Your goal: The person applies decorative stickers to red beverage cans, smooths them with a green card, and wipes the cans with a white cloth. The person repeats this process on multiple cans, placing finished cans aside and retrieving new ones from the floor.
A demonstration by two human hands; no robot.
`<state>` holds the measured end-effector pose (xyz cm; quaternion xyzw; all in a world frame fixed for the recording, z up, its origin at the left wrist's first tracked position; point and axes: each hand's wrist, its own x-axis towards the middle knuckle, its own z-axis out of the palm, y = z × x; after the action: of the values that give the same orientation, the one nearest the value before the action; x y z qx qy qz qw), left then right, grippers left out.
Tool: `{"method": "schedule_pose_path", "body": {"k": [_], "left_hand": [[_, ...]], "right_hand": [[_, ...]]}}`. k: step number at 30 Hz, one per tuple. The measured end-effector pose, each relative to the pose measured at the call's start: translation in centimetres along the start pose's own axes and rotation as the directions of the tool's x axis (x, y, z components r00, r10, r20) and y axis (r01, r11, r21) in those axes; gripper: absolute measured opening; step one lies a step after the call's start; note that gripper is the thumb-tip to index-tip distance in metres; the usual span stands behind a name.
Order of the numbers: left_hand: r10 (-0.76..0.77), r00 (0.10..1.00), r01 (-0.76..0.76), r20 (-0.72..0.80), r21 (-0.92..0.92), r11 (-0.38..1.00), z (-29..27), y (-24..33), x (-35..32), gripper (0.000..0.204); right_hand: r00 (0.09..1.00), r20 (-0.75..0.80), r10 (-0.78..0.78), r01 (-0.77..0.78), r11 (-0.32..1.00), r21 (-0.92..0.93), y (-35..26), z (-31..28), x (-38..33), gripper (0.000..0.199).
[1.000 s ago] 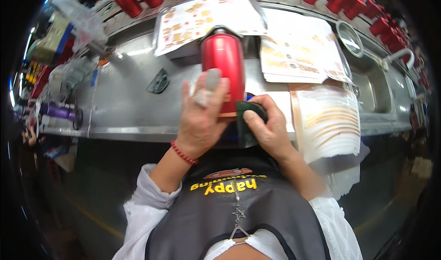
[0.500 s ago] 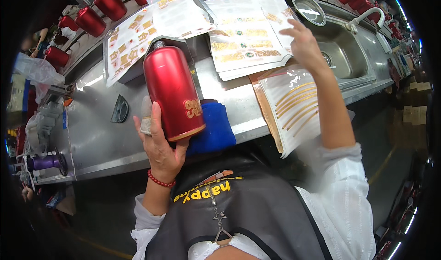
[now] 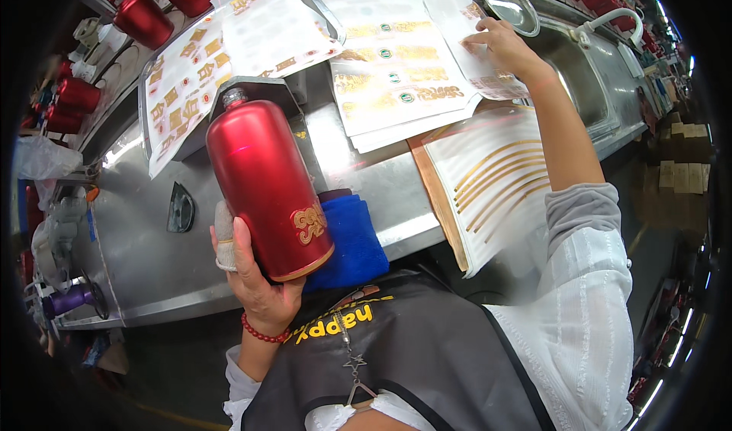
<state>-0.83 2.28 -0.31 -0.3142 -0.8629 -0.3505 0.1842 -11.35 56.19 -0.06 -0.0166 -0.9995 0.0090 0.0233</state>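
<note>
My left hand (image 3: pixel 263 298) is closed round the lower part of a glossy red bottle (image 3: pixel 263 179), which tilts with its neck away from me. A raised gold ornament (image 3: pixel 309 224) and a gold rim show near the bottle's base. A grey cloth cover (image 3: pixel 226 237) sits on one of my left fingers. Stretched out to the far right, my right hand (image 3: pixel 507 48) has its fingertips on or just above a white decal sheet (image 3: pixel 450 31) with gold patterns. Its fingers are extended and apart, and no held piece shows between them.
Another decal sheet (image 3: pixel 267 38) lies on a tray at the back left. A plastic sleeve with curved gold strips (image 3: pixel 496 176) rests at the counter's front edge. A blue cloth (image 3: pixel 351 237), a dark scraper-like piece (image 3: pixel 181 208), a metal bowl (image 3: pixel 509 6) and a sink (image 3: pixel 583 80) are nearby.
My right hand has come down from above onto the decal sheets, its fingers now pointing left. My left hand still holds the bottle, which sits slightly further left and lower in the view.
</note>
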Motion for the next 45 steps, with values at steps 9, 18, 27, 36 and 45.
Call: {"method": "schedule_pose_path", "body": {"k": [9, 18, 27, 36, 45], "left_hand": [[0.023, 1.0, -0.023, -0.007, -0.022, 0.999, 0.2, -0.3, 0.1, 0.093], [-0.017, 1.0, 0.017, 0.001, 0.041, 0.999, -0.4, 0.3, 0.2, 0.097], [-0.041, 0.999, 0.042, -0.014, 0.121, 0.992, -1.6, 0.6, 0.6, 0.103], [0.015, 0.998, -0.006, -0.065, 0.141, 0.99, -1.5, 1.1, 1.3, 0.106], [-0.019, 0.999, 0.022, -0.042, 0.07, 0.997, -1.5, 0.9, 1.3, 0.108]], "right_hand": [[0.877, -0.293, 0.38, -0.443, 0.876, -0.189, 4.0, 1.8, -0.1, 0.027], [0.947, -0.309, 0.089, -0.192, 0.927, -0.322, 2.9, -0.7, -1.0, 0.015], [0.88, -0.438, -0.183, 0.428, 0.703, 0.567, -21.7, -12.1, -6.3, 0.014], [0.88, -0.348, -0.322, 0.471, 0.509, 0.721, -29.7, -13.5, -7.7, 0.015], [0.851, -0.378, -0.363, 0.52, 0.486, 0.702, -32.2, -10.9, -5.8, 0.018]]}}
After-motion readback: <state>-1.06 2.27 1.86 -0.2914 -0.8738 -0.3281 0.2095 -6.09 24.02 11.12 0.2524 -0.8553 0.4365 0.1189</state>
